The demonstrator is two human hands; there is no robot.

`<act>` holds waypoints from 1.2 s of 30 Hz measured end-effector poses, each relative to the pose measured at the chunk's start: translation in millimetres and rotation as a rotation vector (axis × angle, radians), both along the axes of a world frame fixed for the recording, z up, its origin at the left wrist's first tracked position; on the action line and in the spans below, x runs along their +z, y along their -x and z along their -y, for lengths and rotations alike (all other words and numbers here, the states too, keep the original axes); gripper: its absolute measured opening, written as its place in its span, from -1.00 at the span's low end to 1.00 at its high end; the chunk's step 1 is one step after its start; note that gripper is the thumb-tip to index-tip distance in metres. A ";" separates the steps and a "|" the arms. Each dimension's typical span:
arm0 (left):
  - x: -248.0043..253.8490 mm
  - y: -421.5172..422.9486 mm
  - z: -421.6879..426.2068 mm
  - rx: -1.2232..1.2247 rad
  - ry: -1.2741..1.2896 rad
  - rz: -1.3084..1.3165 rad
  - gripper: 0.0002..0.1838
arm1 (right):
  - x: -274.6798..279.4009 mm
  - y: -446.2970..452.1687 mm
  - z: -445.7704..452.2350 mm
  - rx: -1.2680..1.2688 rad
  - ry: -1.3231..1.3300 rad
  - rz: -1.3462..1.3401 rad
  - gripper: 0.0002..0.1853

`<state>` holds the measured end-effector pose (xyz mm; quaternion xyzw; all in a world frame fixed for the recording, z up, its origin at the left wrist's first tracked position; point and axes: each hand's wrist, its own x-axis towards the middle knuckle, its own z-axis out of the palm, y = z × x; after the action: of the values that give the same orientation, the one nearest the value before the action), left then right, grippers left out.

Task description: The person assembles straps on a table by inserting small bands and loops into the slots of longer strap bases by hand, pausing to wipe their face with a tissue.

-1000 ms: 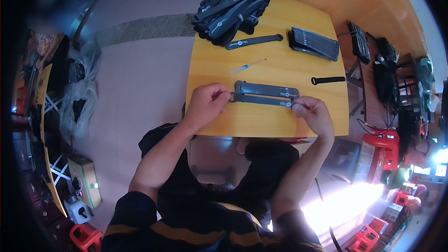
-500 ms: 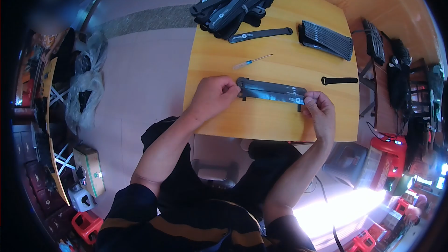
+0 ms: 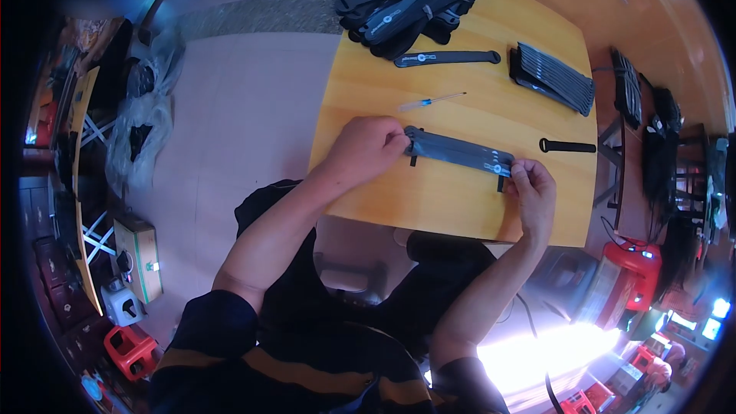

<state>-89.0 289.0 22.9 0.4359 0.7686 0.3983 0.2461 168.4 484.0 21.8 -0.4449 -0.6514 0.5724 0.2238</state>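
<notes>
A dark strap with white print (image 3: 460, 152) lies over other straps near the table's front, two short black ends sticking out beneath it. My left hand (image 3: 373, 146) pinches its left end, fingers closed. At the right end my right hand (image 3: 532, 185) grips it between thumb and fingers. Behind the strap is a screwdriver with a clear and blue handle (image 3: 418, 104). A single printed strap (image 3: 447, 58) lies farther back. To the right rest a small black strap with a ring end (image 3: 567, 146) and a fanned stack of straps (image 3: 553, 79).
A big heap of dark straps (image 3: 410, 8) covers the table's back left corner. Beyond the wooden table (image 3: 360, 198), more straps (image 3: 626, 86) hang over a side bench. Red stools (image 3: 132, 352) and a cardboard box (image 3: 139, 259) stand on the floor.
The strap between my hands has moved back from the front edge and now lies over the other straps. The whole view has shifted, with the table appearing farther right.
</notes>
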 end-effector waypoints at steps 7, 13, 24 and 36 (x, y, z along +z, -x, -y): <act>-2.0 -0.1 -2.6 0.002 0.060 -0.029 -0.80 | -0.6 -0.5 -1.0 -0.016 -0.015 0.030 -0.85; -0.5 0.3 -3.9 -0.012 0.066 -0.087 -0.79 | 3.9 0.7 1.1 -0.013 -0.006 0.048 -0.85; 3.0 1.1 -5.2 -0.005 0.078 -0.080 -0.78 | 0.6 -1.3 0.0 -0.005 -0.001 0.030 -0.86; -1.7 0.6 -4.5 0.008 0.087 -0.073 -0.79 | -7.7 -4.1 -1.6 -0.008 -0.010 0.008 -0.86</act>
<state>-89.6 293.5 21.3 0.4358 0.7954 0.3494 0.2351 172.6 485.6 14.0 -0.4488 -0.6534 0.5662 0.2258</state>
